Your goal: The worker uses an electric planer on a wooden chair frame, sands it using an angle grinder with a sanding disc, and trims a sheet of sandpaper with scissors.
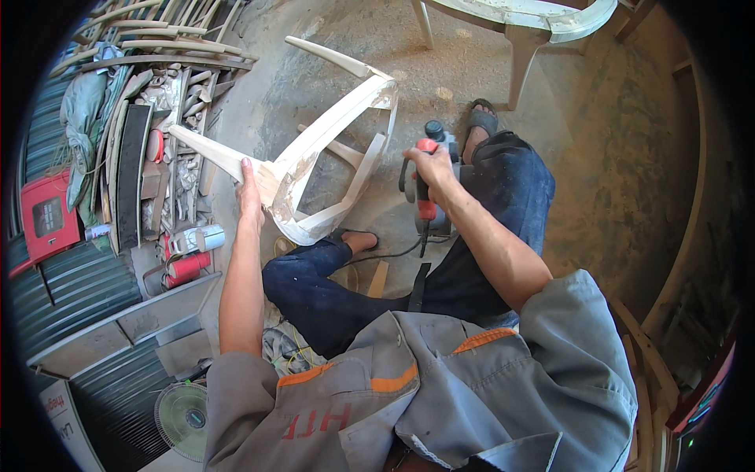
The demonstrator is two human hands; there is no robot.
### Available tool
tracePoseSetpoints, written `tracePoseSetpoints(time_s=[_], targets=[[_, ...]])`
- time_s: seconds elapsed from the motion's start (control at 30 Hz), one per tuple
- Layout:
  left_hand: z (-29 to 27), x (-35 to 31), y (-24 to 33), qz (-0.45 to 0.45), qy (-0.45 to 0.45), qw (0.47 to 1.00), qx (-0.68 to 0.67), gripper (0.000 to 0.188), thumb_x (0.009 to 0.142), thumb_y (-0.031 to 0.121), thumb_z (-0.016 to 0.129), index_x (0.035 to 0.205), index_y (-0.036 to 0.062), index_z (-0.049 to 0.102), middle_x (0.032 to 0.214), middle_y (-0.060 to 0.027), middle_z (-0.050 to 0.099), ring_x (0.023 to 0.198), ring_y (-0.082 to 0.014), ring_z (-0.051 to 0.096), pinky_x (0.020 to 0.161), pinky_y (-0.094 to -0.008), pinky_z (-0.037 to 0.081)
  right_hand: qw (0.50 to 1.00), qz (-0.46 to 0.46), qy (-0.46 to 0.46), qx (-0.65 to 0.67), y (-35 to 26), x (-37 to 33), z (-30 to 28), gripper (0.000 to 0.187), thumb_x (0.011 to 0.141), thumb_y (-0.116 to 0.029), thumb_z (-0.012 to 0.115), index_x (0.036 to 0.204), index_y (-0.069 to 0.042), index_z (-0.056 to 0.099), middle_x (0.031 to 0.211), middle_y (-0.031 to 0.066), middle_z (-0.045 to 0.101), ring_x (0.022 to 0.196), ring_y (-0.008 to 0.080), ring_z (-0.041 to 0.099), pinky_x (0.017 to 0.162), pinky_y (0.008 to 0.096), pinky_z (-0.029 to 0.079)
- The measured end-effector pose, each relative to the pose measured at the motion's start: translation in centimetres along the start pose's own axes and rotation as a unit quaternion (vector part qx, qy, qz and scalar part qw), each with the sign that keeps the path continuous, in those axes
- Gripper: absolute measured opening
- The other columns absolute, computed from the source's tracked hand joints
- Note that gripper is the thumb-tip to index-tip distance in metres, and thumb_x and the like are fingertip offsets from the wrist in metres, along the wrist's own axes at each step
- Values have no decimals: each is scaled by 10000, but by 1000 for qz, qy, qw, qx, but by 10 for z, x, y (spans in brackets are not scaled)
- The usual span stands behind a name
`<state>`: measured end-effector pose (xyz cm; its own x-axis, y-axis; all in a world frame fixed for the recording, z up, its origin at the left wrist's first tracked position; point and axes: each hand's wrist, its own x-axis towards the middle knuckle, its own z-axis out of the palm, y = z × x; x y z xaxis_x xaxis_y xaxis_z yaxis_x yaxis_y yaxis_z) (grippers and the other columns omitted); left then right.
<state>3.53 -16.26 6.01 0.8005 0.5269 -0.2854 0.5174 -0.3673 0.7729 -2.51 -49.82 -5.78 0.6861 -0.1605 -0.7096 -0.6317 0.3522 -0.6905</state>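
My left hand grips a pale, unfinished wooden chair frame where a tapered leg meets the curved rail. The frame lies tilted on the floor in front of me, its legs pointing left and up. Brownish patches mark the wood near that joint. My right hand is wrapped round the handle of a red, black and grey corded power tool with a dark round knob at its far end. It is held by my right leg, apart from the chair frame. Its underside is hidden, so I cannot tell its exact kind.
Another pale curved wooden frame stands at the far right. Wood offcuts and curved pieces are heaped at the left, near a red box, paint-like cans and a fan. A dark cord runs between my legs.
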Motion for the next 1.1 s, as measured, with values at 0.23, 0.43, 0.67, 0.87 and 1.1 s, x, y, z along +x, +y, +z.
tracePoseSetpoints(time_s=[0.23, 0.43, 0.67, 0.87, 1.1], targets=[[14, -5, -1, 6, 44, 995, -92, 915, 817, 645, 624, 1241, -155, 490, 1156, -209, 608, 1030, -264, 621, 878, -360, 502, 969, -52, 45, -237, 56, 20, 24, 516, 661, -203, 791, 1061, 15, 551, 790, 117, 643, 660, 182, 642, 568, 338, 523], [12, -3, -9, 16, 24, 989, -146, 824, 828, 606, 641, 1239, -95, 502, 1124, -180, 623, 1000, -240, 642, 860, -346, 519, 945, -38, 16, -325, 105, 66, 46, 372, 668, -199, 705, 979, -3, 651, 887, 176, 688, 844, 310, 681, 761, 390, 528], [8, 3, -21, 20, 57, 991, -117, 850, 855, 585, 618, 1312, -113, 453, 1222, -214, 559, 1102, -258, 570, 937, -337, 452, 896, -11, -25, -444, 122, 85, 60, 465, 664, -278, 699, 1053, -25, 666, 1061, 210, 673, 1031, 357, 639, 903, 409, 494], [11, -1, -16, 47, 26, 984, -170, 812, 849, 541, 653, 1310, -100, 461, 1223, -205, 560, 1093, -251, 575, 929, -332, 456, 907, 22, -5, -421, 150, 98, 51, 409, 703, -235, 692, 1091, -108, 665, 1154, 197, 643, 1118, 347, 602, 953, 415, 469], [19, -5, -12, 101, 29, 974, -200, 665, 832, 462, 707, 1213, -57, 542, 1124, -144, 608, 1001, -195, 595, 868, -312, 481, 891, 1, -35, -452, 186, 117, 32, 408, 733, -168, 632, 1138, -118, 627, 1190, 215, 620, 1154, 369, 575, 968, 438, 457]])
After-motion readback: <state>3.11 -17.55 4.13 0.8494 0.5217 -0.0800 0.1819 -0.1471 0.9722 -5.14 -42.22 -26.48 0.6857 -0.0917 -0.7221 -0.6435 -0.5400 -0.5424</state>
